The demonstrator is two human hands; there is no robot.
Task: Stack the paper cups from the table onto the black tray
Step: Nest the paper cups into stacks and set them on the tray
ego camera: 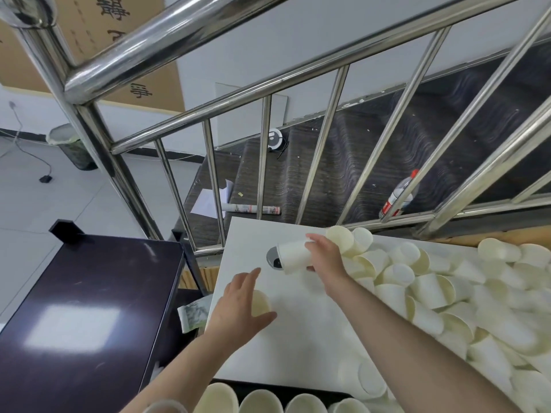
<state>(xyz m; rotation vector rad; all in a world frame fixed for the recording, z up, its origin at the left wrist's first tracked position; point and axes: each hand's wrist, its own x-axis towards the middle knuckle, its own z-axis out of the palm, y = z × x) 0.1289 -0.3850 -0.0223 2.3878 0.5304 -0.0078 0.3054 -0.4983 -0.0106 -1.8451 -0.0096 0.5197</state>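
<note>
A big heap of white paper cups [453,296] covers the right half of the white table [301,332]. My right hand [326,256] grips a short nested stack of cups [293,257], held sideways above the table's round cable hole [273,259]. My left hand [238,302] holds a single cup [261,302] between thumb and fingers, low over the table's left part. At the bottom edge, the black tray [301,389] shows only its far rim. Several cup stacks [261,402] stand in it with their mouths up.
A dark glossy cabinet top [83,308] stands left of the table, with a narrow gap between them. A steel stair railing [208,114] runs just behind the table. Beyond it, dark steps carry a bottle [399,195] and papers [208,201].
</note>
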